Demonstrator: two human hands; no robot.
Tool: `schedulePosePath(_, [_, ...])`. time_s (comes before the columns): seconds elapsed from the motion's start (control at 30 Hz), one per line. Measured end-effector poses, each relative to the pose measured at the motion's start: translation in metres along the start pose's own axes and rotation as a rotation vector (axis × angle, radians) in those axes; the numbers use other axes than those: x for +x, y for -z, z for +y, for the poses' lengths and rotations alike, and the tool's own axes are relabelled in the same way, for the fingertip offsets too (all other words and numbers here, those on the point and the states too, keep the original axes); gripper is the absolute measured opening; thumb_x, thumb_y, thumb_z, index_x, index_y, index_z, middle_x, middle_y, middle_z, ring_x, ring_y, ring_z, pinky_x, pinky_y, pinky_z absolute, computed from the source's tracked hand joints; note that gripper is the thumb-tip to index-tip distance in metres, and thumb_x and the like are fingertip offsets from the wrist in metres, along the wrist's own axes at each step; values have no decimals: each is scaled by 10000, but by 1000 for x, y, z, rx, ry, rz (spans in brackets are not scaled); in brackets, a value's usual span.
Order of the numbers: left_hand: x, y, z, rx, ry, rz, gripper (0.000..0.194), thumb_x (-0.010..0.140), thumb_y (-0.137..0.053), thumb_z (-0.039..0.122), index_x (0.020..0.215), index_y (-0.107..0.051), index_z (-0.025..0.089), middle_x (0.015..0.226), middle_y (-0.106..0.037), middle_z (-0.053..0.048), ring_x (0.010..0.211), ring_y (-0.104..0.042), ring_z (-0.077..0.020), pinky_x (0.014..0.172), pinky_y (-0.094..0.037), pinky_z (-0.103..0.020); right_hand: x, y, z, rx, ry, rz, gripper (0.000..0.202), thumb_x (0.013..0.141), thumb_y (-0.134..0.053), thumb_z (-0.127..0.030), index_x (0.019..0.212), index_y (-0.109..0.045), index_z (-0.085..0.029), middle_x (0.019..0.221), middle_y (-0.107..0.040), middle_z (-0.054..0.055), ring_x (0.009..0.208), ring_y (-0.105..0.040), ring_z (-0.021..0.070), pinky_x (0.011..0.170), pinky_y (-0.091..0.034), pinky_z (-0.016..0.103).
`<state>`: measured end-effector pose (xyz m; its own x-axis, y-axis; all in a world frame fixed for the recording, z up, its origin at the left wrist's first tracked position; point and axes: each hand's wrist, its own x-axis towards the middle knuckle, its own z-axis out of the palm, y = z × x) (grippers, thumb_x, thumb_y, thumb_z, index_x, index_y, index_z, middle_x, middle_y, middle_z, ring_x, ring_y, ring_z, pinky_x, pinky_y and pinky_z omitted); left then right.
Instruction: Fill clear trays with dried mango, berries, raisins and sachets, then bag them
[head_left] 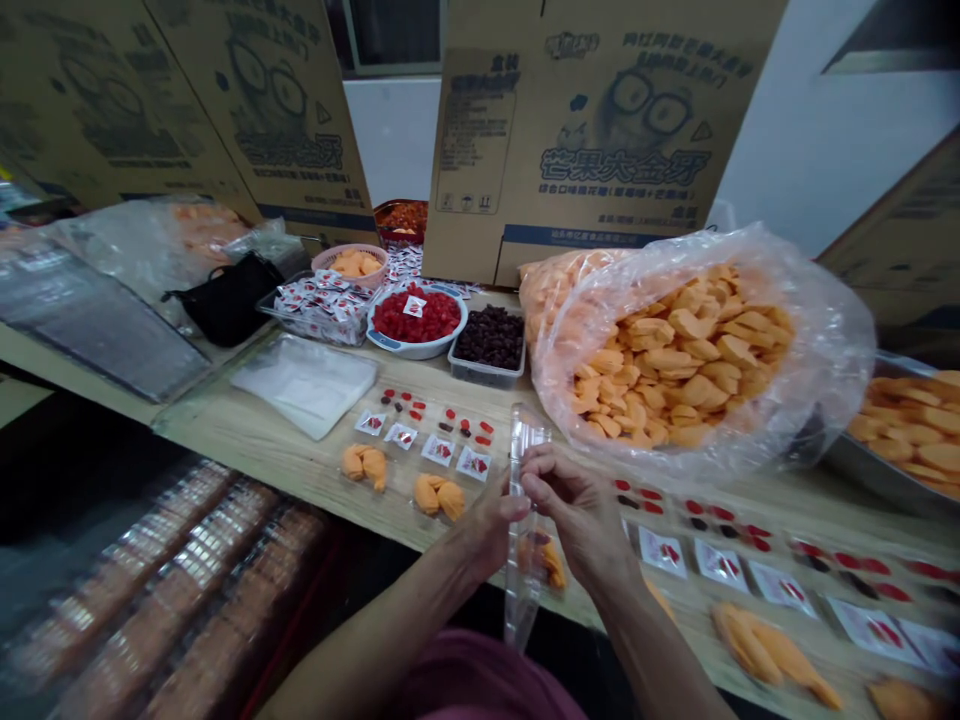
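Note:
Both hands are closed on a clear plastic blister box [523, 575], held upright on its narrow edge above the table's front. My left hand [486, 525] grips its left side, and the fingers of my right hand [574, 505] press on its right side near the top. Orange candy pieces [553, 562] show just behind the box, partly covered; whether they lie inside it I cannot tell. Left of my hands, open clear trays hold orange pieces [439, 495], small white printed sachets [472, 462] and red and dark bits [465, 427].
A big plastic bag of orange candies [675, 350] stands behind my right hand. Further left are a box of dark bits [491, 340], a bowl of red bits [417, 315], a tub of sachets [319, 305] and stacked clear sheets [304, 385]. More filled trays [772, 640] line the right.

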<state>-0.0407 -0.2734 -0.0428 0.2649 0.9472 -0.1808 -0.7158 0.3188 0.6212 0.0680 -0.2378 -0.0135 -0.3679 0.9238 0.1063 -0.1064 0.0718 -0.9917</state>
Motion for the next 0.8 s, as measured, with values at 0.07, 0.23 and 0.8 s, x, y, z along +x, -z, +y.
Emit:
schedulePosePath(0.07, [-3, 1, 7, -3, -44, -1, 640, 524, -766, 398, 1107, -610, 185, 988, -599, -85, 926, -545, -239, 654, -426, -277, 5, -7, -2, 1, 12, -27, 172, 785, -681, -342, 700, -652, -194, 833, -536, 28, 778, -521, 166, 665, -432, 270])
schedulePosePath(0.23, [-14, 13, 27, 3, -63, 69, 563, 523, -756, 335, 1049, -624, 182, 991, -597, -76, 926, -537, -225, 666, -434, -273, 17, -30, -14, -14, -58, -131, 175, 787, -663, -350, 716, -640, -192, 825, -539, 25, 746, -515, 158, 639, -428, 264])
schedulePosePath(0.8, [-74, 62, 129, 246, -368, 404, 595, 544, -728, 226, 1122, -587, 204, 943, -631, -34, 887, -568, -199, 812, -421, -304, 65, -103, -18, -60, -106, -137, 277, 659, -764, -383, 687, -575, -183, 649, -590, 5, 574, -520, 123, 523, -410, 231])
